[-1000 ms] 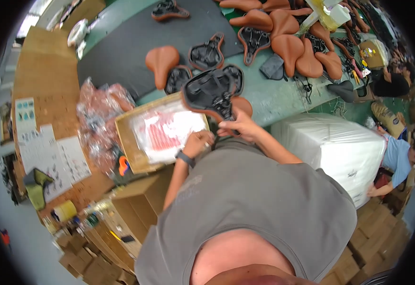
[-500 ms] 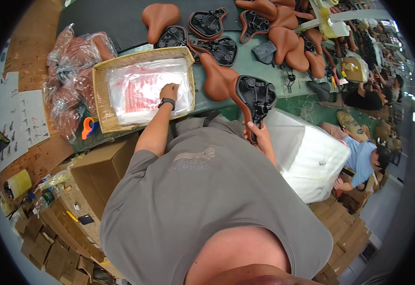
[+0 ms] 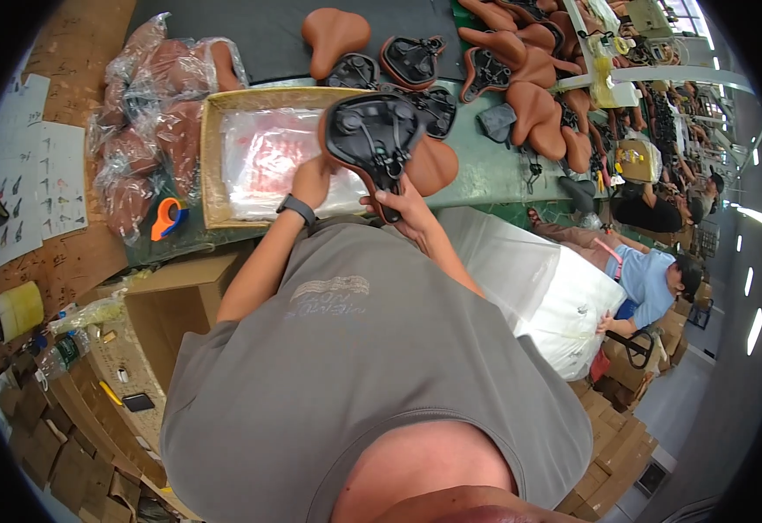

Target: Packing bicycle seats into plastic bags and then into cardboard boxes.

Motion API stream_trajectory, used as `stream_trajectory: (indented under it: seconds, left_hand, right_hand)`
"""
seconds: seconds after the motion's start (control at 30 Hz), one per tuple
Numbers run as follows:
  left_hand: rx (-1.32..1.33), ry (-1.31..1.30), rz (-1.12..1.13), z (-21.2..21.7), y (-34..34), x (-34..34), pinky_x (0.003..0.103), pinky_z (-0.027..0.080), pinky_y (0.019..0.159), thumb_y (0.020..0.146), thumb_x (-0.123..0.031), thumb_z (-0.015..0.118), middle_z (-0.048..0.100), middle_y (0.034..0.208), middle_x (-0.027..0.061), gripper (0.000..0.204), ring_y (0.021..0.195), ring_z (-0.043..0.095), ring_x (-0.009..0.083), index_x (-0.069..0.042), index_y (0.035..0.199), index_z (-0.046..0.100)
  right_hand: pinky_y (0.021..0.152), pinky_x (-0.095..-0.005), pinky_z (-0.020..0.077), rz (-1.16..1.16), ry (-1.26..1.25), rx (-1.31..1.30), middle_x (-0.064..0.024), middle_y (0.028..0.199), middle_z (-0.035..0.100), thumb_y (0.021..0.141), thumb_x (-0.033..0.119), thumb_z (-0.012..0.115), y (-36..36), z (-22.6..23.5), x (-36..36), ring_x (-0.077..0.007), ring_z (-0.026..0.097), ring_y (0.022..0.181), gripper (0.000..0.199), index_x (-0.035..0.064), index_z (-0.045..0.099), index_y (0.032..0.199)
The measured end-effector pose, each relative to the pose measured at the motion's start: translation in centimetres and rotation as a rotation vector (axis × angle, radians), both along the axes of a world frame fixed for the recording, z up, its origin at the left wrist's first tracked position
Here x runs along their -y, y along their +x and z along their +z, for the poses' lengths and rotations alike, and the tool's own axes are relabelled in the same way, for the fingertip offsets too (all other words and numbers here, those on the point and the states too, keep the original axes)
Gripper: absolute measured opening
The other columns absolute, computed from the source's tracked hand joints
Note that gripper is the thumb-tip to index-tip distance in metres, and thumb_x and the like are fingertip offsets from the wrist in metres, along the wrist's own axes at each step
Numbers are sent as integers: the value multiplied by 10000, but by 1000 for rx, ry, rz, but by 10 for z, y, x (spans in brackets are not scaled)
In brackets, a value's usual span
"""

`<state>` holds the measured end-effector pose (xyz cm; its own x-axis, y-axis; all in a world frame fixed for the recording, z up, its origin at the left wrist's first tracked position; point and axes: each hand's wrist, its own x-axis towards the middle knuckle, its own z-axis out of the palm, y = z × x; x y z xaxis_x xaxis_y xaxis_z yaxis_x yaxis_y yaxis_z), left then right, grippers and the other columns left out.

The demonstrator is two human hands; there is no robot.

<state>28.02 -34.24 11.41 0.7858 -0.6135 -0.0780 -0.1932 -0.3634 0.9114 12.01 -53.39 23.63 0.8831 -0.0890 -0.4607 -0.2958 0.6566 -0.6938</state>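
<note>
**Saddle held underside-up over the carton**

Head view: the left hand (image 3: 311, 180) grips the wide rear of a bicycle saddle (image 3: 372, 139), black underside facing up; the right hand (image 3: 407, 209) is closed around its narrow nose. The saddle hangs over the right edge of an open cardboard carton (image 3: 211, 157) lined with clear plastic bags (image 3: 263, 161). Left of the left hand lie bagged brown saddles (image 3: 150, 113) and an orange tape dispenser (image 3: 166, 218). Beyond the hands, loose saddles (image 3: 520, 70) crowd the green bench (image 3: 485, 170); the barest bench lies right of the hands. White printed sheets (image 3: 32, 187) lie far left.

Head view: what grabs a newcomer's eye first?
A bicycle saddle, black underside up, held in both hands: left hand at its wide end, right hand at its nose. Under it sits a cardboard box of clear plastic bags; brown saddles crowd the green table beyond.
</note>
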Motion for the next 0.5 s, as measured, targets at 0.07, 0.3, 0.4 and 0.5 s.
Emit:
stream_trajectory:
  seconds: [0.07, 0.3, 0.4, 0.5]
  left_hand:
    - [36, -27, -47, 2, -7, -16, 503, 583, 816, 1056, -121, 605, 762, 961, 248, 201, 924, 757, 439, 3, 1101, 756]
    - [-837, -702, 533, 74, 12, -85, 364, 623, 851, 1127, -89, 555, 780, 1043, 111, 207, 898, 751, 189, -11, 1105, 745]
    - [-1080, -1065, 476, 77, 58, -153, 306, 591, 899, 1132, -113, 592, 769, 1023, 71, 180, 917, 729, 145, -40, 1096, 753]
    - [-1124, -999, 511, 104, 61, -139, 293, 567, 897, 1104, -115, 657, 759, 1002, 41, 127, 920, 712, 153, -58, 1091, 769]
  right_hand:
    - [884, -401, 690, 134, 141, -61, -164, 1285, 716, 998, 45, 773, 32, 5, -17, -304, 778, 1089, 618, 74, 448, 1523]
    - [772, -380, 663, 58, 267, -156, -151, 1202, 694, 1016, 58, 777, 58, -5, -22, -267, 744, 940, 459, 73, 548, 1413]
    - [818, -409, 624, 29, 423, -130, -161, 1213, 666, 1001, 51, 785, 42, 14, -13, -288, 691, 1011, 491, 86, 552, 1432]
    - [918, -416, 603, 271, 272, 109, -144, 1404, 629, 910, 5, 828, 38, 31, 13, -287, 680, 1166, 703, 30, 510, 1537]
